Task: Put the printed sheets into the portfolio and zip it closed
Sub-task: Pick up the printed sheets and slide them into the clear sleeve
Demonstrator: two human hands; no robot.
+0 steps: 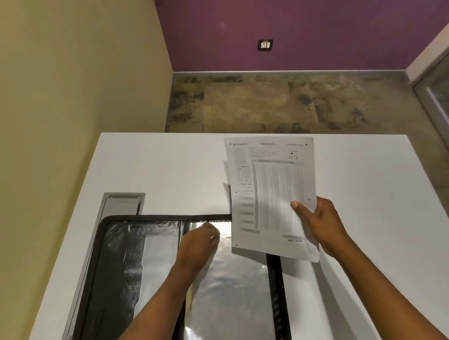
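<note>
While right grip [322,224] pinches sheets [268,183], left grip [198,244] unclear; white table [363,214], purple wall [314,22].

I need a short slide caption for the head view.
Right hand holds printed sheets over the open portfolio; left hand touches its clear sleeve.

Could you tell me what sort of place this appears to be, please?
Probably an office or study room: a white desk with a built-in cable hatch, a printed OMR sheet held in the right hand, and a wall socket.
</note>
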